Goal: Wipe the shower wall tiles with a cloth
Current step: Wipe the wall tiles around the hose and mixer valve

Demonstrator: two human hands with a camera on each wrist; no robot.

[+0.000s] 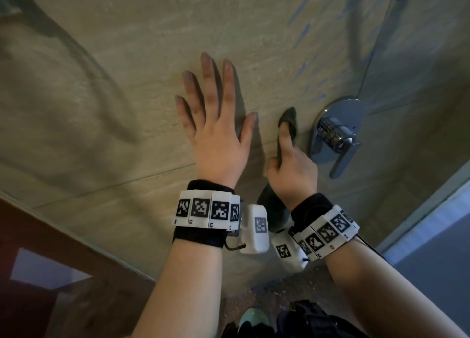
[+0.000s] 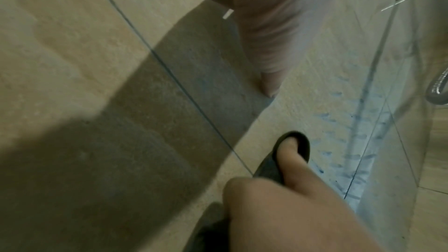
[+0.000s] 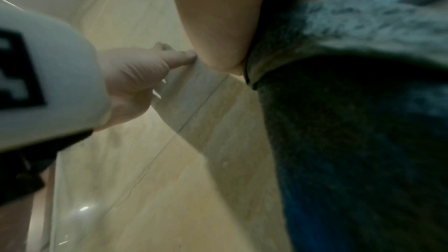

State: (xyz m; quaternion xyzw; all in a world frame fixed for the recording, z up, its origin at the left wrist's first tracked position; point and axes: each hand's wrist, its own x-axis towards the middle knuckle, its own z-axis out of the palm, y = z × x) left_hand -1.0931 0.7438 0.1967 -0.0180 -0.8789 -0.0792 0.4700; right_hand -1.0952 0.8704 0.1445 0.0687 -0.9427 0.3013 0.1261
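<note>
The beige shower wall tiles [image 1: 127, 88] fill the head view. My left hand [image 1: 218, 119] lies flat on the wall, fingers straight and spread, holding nothing. Just right of it my right hand [image 1: 290, 164] grips a dark grey cloth [image 1: 290, 116]. The outstretched index finger presses the cloth's top against the tile, and the rest hangs below the wrist. Faint blue marks [image 1: 305, 68] streak the tile above the cloth. In the left wrist view the cloth [image 2: 300, 141] wraps that fingertip beside the blue marks [image 2: 339, 141]. Most of the right wrist view is cloth [image 3: 351, 122].
A chrome mixer valve with a lever [image 1: 335, 134] sticks out of the wall just right of the cloth. A shower hose [image 1: 381, 32] runs down from the top right. A glass panel edge [image 1: 419, 210] stands at the right, and a brown frame [image 1: 50, 248] at the lower left.
</note>
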